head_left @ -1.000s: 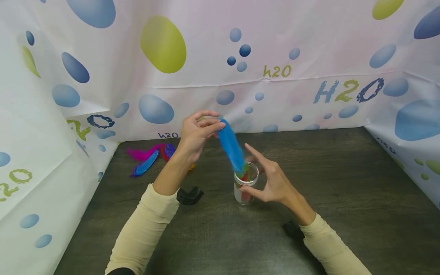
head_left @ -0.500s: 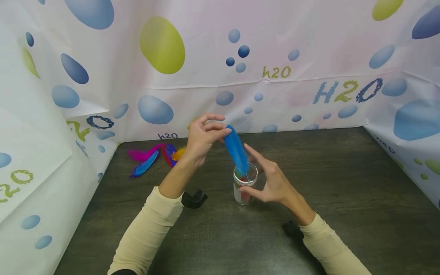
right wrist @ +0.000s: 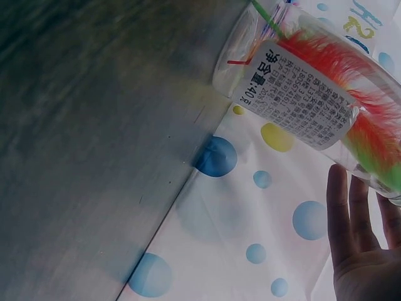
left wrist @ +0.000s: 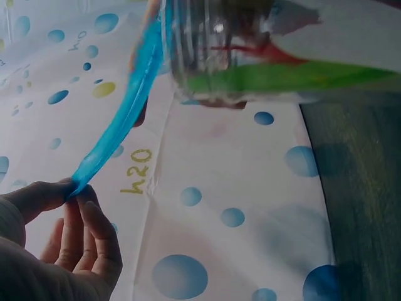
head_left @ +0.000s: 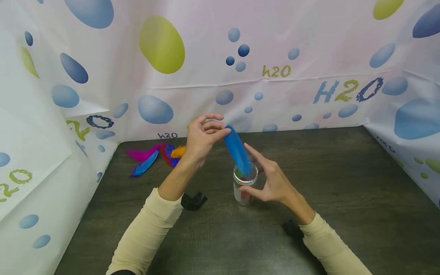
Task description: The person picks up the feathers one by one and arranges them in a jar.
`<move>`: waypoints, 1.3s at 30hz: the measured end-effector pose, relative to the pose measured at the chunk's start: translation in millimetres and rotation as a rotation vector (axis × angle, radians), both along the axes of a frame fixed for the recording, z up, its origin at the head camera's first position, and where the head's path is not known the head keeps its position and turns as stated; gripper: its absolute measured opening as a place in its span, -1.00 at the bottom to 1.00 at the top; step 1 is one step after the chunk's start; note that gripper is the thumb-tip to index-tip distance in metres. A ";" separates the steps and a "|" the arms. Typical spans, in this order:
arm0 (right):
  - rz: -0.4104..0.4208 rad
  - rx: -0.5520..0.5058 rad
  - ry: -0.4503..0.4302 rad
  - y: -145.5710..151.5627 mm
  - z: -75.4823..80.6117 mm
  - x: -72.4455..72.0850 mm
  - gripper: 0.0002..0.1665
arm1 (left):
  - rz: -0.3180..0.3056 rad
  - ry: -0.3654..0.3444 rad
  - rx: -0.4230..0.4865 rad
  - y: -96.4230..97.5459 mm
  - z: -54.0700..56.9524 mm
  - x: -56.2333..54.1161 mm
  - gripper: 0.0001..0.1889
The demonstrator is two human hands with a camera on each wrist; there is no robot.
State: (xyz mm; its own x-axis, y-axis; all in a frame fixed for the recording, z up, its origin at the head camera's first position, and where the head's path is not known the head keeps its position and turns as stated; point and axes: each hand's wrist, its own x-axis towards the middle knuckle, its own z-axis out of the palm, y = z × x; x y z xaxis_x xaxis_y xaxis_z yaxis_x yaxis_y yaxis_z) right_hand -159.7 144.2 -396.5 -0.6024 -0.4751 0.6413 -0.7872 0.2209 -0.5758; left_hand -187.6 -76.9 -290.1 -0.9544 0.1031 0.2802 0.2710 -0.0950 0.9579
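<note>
My left hand (head_left: 203, 139) pinches one end of a blue feather (head_left: 236, 149) between thumb and fingertips. The feather slants down to the right, its lower end within the mouth of a clear jar (head_left: 242, 196). In the left wrist view, the feather (left wrist: 119, 125) bends up alongside the jar (left wrist: 207, 63). My right hand (head_left: 271, 179) holds the upright jar near its rim, thumb in front and fingers at the far side. Red and green feathers (right wrist: 332, 59) show inside, behind a white printed label (right wrist: 294, 94).
Left of the jar, at the back of the dark wooden table (head_left: 343, 198), lie several loose feathers: magenta (head_left: 139, 154), blue (head_left: 146, 164), red, purple and orange (head_left: 178, 152). A white sheet (head_left: 206, 46) with printed bubbles hangs behind and at both sides.
My left hand has moved slightly right and down, bringing the blue feather's lower end farther into the jar's mouth. The right hand and the jar have stayed in place.
</note>
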 end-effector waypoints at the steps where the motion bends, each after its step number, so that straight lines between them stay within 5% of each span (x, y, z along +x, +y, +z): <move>1: -0.001 0.001 0.001 0.1 -0.2 -0.1 0.22 | 0.012 0.009 -0.003 -0.6 0.9 -0.1 -0.72; 9: -0.010 0.004 0.008 0.1 -0.9 0.1 0.21 | -0.002 0.018 -0.043 -3.7 -0.5 -1.8 -0.73; 22: -0.003 0.006 0.013 0.0 -0.5 0.1 0.21 | -0.095 0.039 -0.163 -0.4 -5.4 11.9 -0.68; 39: -0.010 0.008 0.024 -0.1 -0.4 0.4 0.20 | -0.216 -0.015 -0.284 1.6 -12.9 18.7 -0.60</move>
State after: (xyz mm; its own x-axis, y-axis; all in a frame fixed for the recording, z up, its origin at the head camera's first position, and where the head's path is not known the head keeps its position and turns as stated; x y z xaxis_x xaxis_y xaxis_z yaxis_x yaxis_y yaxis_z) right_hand -159.3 144.1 -396.9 -0.5918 -0.4745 0.6516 -0.7983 0.2330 -0.5554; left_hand -168.9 -75.3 -303.0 -0.9057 0.3750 0.1978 0.2597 0.1219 0.9580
